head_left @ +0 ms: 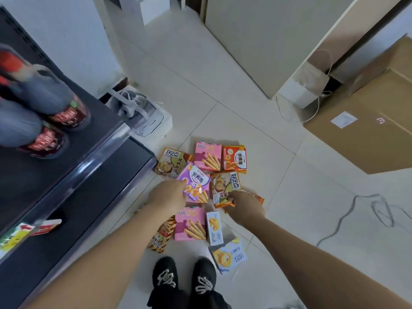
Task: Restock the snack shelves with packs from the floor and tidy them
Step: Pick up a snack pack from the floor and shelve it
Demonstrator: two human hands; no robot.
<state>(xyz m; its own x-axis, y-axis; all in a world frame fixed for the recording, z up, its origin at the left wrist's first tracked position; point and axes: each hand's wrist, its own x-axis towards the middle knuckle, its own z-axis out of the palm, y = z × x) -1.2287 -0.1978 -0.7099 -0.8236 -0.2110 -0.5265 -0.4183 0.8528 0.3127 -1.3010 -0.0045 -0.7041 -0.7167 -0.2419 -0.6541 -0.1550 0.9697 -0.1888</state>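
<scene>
Snack packs (208, 156) lie in a loose cluster on the pale tiled floor (289, 197), just beside the foot of the dark shelves (89, 175) at the left. The left hand (167, 196) reaches down and pinches the near-left edge of a purple pack (196, 181), which lies tilted on top of its neighbours. The right hand (245, 208) grips the near end of an orange-edged pack (225, 187), its thumb curled over the top of the wrapper; this pack lies just right of the purple one, touching it.

Behind them, from left to right, are an olive-brown pack (172, 162), a pink box (208, 156) printed with wafer rolls, and an orange-red pack (235, 159), all flat on the floor and edge to edge. Nearer the person lies a second pink box (190, 224), with a small white box (214, 227) touching its right side and a striped brown pack (161, 238) partly hidden under the left forearm. A pale blue pack (229, 256) lies closest to the black shoes (185, 275).

On the upper shelf stand blurred bottles (64, 112) with red labels. A large cardboard box (367, 130) sits well apart at the right, and a grey cable (356, 208) trails over the tiles near it.
</scene>
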